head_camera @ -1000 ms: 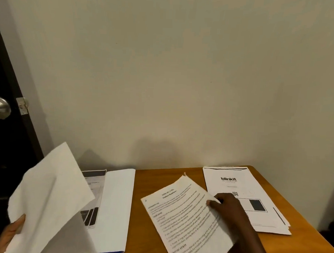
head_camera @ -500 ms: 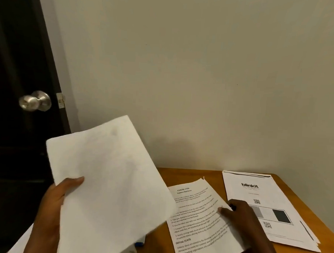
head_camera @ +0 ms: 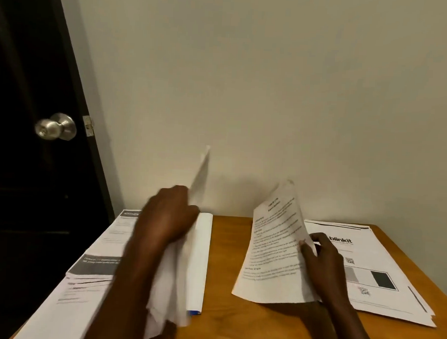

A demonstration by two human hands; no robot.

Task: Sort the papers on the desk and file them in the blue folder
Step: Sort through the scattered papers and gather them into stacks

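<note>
My left hand point(head_camera: 167, 218) grips a sheaf of blank white sheets point(head_camera: 177, 275), held nearly edge-on above the desk's left side. My right hand point(head_camera: 321, 258) pinches the right edge of a printed text page point(head_camera: 272, 251), whose top curls up off the wood. Under my left arm lies a pile of printed papers point(head_camera: 100, 256). Only a small blue corner point(head_camera: 195, 312) of the folder shows beneath a white sheet point(head_camera: 200, 258). At the right lies a stack topped by a "blinkit" page point(head_camera: 381, 284).
The wooden desk point(head_camera: 224, 246) stands against a plain wall. A dark door with a silver knob point(head_camera: 55, 126) is at the left. The desk's right edge runs just beyond the blinkit stack.
My left hand swung the white sheets from face-on at the left to edge-on over the desk. My right hand lifted the text page's top off the wood.
</note>
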